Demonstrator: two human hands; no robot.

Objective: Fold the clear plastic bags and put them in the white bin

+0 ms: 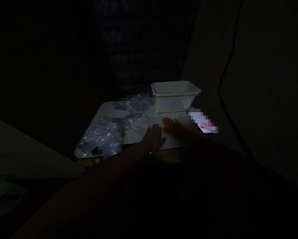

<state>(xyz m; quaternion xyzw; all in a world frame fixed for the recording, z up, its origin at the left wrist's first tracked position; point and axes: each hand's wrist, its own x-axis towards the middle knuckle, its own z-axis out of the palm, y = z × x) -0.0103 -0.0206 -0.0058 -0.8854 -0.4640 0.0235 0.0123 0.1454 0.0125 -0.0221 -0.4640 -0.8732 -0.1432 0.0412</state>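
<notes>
Both of my hands rest on a white table [101, 114] in dim light. My left hand [153, 137] lies palm down near the front edge, fingers spread and pointing away. Just to its right, my right hand [173, 127] is also palm down with its fingers stretched out. Nothing shows in either hand. Small pieces of clear plastic [140, 131] lie beside my left hand. A white plastic tub [172, 103] stands behind my hands. Crumpled clear plastic bags [104, 134] cover the left part of the table.
To the right of the tub lies a lit phone [202, 121], its screen pixelated. A dark cable [222, 96] hangs along the right wall. A pale panel [27, 152] stands at the left, with a green object [4, 196] below it. The surroundings are very dark.
</notes>
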